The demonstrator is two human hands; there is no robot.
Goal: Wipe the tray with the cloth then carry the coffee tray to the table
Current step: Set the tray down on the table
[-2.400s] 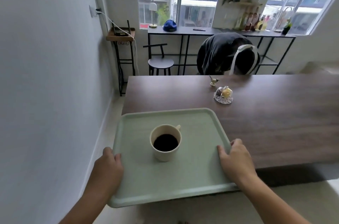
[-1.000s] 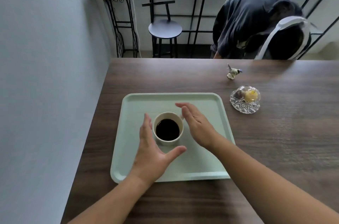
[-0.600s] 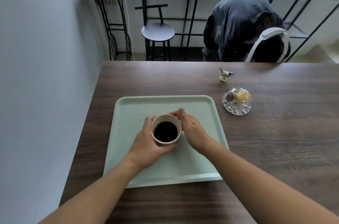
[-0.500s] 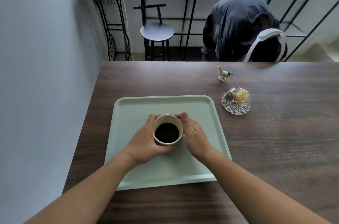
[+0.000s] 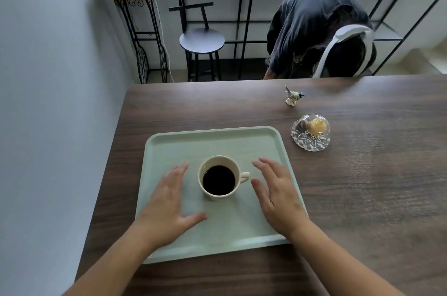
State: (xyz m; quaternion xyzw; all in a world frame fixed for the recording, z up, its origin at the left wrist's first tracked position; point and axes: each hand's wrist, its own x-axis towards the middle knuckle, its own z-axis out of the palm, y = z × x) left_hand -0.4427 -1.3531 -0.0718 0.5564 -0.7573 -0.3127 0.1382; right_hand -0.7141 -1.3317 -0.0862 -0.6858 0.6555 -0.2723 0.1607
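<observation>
- Centrally in the frame, the pale green tray lies flat on the dark wooden table, its left edge close to the table's left side.
- On the tray stands a cream cup of black coffee, upright, its handle pointing to the right of the frame.
- Left of the cup, the left hand is spread with its fingers apart and the thumb stretched toward the lower side of the cup; it grips nothing, and a strip of tray shows between hand and cup.
- Right of the cup, the right hand is likewise unclenched, fingers loosely apart and pointing up the frame, just beside the handle without touching it.
- Whether the palms rest on the tray or hang just above it cannot be told.
- At the upper right of the tray, just beyond its corner, sits a cut-glass dish with a clear dome over something yellow.
- Further up the frame stands a small bird figurine.
- Beyond the table's far edge, a person in a dark top bends forward beside a white chair back; a black stool stands to the left.
</observation>
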